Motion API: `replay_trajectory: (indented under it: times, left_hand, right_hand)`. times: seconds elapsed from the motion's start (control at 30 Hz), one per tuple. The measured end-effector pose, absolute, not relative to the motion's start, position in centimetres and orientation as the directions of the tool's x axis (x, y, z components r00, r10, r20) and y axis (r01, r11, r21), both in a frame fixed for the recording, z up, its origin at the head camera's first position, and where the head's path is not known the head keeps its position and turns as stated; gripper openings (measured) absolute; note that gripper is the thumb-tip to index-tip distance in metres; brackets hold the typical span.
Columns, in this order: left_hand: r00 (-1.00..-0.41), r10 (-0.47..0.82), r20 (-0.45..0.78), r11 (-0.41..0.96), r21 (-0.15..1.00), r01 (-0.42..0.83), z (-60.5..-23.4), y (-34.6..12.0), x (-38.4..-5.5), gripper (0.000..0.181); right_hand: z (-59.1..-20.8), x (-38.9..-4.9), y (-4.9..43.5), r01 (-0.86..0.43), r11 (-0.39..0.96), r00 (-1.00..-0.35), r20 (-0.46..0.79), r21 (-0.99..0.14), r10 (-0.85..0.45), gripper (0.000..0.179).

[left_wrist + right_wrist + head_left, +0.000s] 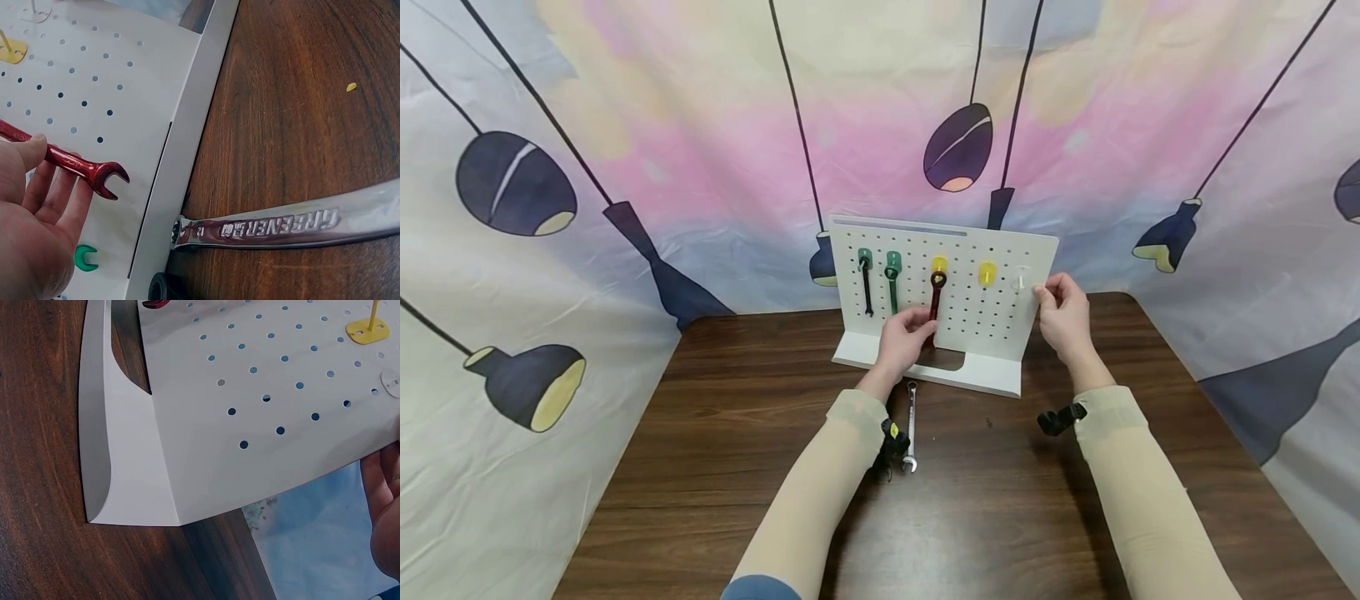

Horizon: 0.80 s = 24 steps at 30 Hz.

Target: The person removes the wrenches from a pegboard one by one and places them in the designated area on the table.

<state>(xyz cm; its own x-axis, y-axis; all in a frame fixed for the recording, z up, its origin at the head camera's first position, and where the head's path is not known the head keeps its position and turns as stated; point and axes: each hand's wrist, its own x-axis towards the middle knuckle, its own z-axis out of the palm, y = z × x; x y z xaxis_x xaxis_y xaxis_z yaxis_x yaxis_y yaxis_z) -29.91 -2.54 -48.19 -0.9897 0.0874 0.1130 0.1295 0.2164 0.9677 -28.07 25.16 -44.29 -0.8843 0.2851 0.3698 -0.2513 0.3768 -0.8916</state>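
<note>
A white pegboard stand (1037, 250) rises at the back of the table. My left hand (904, 337) pinches the handle of a red wrench (937, 292) between thumb and fingers. The wrench's ring end is at a yellow hook (940, 263), and its open jaw points down past the fingers in the left wrist view. At the board's right edge my right hand (1066, 317) grips it, thumb on the front and fingers behind. A black wrench (867, 287) and a green wrench (892, 287) hang from green hooks on the left.
A silver wrench (912, 425) lies on the brown wooden table (745, 417) in front of the board, close to my left wrist. Another yellow hook (987, 273) and a clear hook (1021, 278) sit on the right of the board. A patterned cloth (700, 125) hangs behind.
</note>
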Motion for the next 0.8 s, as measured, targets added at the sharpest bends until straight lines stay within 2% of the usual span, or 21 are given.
replay_trajectory:
  times: [0.8]
  left_hand:
    - [-0.989,0.103,0.111,0.204,0.97,0.13,-48.03,-2.78,-29.16,0.017]
  right_hand:
    - [-44.41,-28.19,25.21,-0.264,0.367,-0.881,0.378,-0.892,0.284,0.021]
